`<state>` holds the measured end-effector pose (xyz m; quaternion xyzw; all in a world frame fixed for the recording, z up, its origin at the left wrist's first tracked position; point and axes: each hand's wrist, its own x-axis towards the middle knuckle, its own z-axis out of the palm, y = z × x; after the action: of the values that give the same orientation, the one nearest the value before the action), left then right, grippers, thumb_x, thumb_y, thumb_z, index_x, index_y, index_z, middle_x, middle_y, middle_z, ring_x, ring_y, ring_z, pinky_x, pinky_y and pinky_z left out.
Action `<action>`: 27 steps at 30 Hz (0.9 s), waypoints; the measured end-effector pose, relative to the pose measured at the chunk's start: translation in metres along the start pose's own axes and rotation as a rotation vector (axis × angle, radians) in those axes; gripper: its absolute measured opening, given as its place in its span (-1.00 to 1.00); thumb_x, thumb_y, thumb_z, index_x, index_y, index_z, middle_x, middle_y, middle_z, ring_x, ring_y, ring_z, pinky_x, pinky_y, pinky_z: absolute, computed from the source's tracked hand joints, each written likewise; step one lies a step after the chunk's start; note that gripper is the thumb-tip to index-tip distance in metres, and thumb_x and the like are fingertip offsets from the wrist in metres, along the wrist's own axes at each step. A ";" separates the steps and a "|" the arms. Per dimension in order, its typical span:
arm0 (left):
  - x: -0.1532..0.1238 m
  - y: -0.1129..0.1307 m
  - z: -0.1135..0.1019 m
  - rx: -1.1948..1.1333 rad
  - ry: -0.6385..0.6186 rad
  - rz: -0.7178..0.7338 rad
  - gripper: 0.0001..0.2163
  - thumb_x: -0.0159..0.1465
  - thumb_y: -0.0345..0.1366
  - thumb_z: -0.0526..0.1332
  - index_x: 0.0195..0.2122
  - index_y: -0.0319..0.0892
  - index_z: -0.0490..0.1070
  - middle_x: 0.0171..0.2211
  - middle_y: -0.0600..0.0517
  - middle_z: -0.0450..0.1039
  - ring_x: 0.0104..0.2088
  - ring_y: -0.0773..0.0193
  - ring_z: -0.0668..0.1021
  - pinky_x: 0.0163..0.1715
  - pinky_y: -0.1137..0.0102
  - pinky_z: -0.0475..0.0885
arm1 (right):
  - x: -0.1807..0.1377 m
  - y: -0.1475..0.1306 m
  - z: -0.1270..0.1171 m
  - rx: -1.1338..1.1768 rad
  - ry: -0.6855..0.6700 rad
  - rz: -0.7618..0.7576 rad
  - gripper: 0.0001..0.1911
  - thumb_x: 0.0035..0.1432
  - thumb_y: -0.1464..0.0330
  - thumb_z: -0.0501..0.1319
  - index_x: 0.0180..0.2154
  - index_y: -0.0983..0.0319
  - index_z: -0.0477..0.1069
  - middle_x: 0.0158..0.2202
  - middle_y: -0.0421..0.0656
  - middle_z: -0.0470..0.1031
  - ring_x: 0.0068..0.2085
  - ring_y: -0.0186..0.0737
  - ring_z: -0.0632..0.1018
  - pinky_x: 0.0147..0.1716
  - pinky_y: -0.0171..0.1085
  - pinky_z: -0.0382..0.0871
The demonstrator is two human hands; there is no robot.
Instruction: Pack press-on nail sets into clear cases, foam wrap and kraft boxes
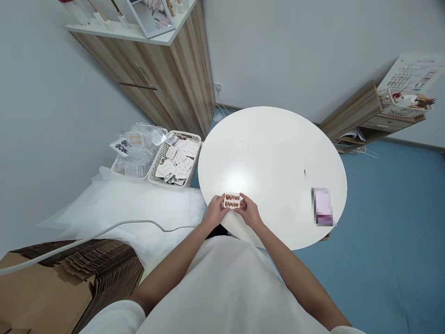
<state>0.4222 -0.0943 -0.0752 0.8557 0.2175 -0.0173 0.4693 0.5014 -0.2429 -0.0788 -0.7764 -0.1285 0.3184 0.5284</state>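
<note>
A small white card of press-on nails (pixel 232 201), with two rows of glossy orange-brown nails, is held over the near edge of the round white table (pixel 274 153). My left hand (pixel 216 211) pinches the card's left edge between thumb and fingers. On the opposite edge, my right hand (pixel 249 211) grips it the same way. The card faces up toward me, its rows running left to right. Whether its underside touches the table I cannot tell.
Left of the table stand a white basket of cards (pixel 175 160) and another basket heaped with clear plastic packaging (pixel 137 148). White sheeting (pixel 167 204) and folded cardboard (pixel 69 287) lie nearer. A blurred-out pinkish object (pixel 323 206) rests at the table's right. A wood-grain cabinet (pixel 163 79) stands behind.
</note>
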 end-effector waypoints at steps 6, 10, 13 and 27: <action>0.019 -0.028 -0.025 0.045 0.002 0.003 -0.47 0.07 -0.38 0.21 0.10 -0.17 0.13 -0.32 0.03 0.23 -0.35 0.33 0.38 -0.28 0.35 0.39 | 0.031 -0.007 0.030 -0.170 -0.020 -0.079 -0.37 -0.07 0.35 0.19 0.09 0.12 0.12 -0.35 -0.22 0.28 -0.43 -0.33 0.34 -0.32 -0.22 0.34; 0.032 -0.043 -0.038 0.008 0.031 -0.014 -0.47 0.07 -0.42 0.21 0.09 -0.19 0.13 -0.28 0.01 0.25 -0.33 0.34 0.40 -0.25 0.36 0.39 | 0.054 -0.013 0.044 -0.290 -0.066 -0.084 -0.37 -0.03 0.36 0.17 0.11 0.14 0.07 -0.32 -0.19 0.29 -0.41 -0.31 0.36 -0.31 -0.21 0.35; 0.046 -0.055 -0.046 -0.004 0.040 -0.038 -0.49 0.04 -0.44 0.23 0.05 -0.21 0.19 -0.28 0.00 0.27 -0.36 0.35 0.40 -0.27 0.38 0.40 | 0.071 -0.018 0.053 -0.376 -0.112 -0.065 -0.35 -0.02 0.39 0.16 0.13 0.15 0.03 -0.28 -0.17 0.30 -0.39 -0.30 0.37 -0.30 -0.23 0.34; 0.087 -0.070 -0.063 0.218 -0.024 -0.049 -0.51 0.03 -0.40 0.20 0.03 -0.24 0.19 -0.24 -0.06 0.28 -0.23 0.17 0.42 -0.25 0.31 0.36 | 0.115 -0.024 0.084 -0.513 -0.053 0.082 -0.36 -0.04 0.45 0.15 0.11 0.13 0.05 -0.19 -0.11 0.31 -0.23 -0.19 0.39 -0.26 -0.24 0.30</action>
<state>0.4628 0.0201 -0.1163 0.8957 0.2297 -0.0627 0.3755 0.5397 -0.1097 -0.1183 -0.8810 -0.1873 0.3169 0.2971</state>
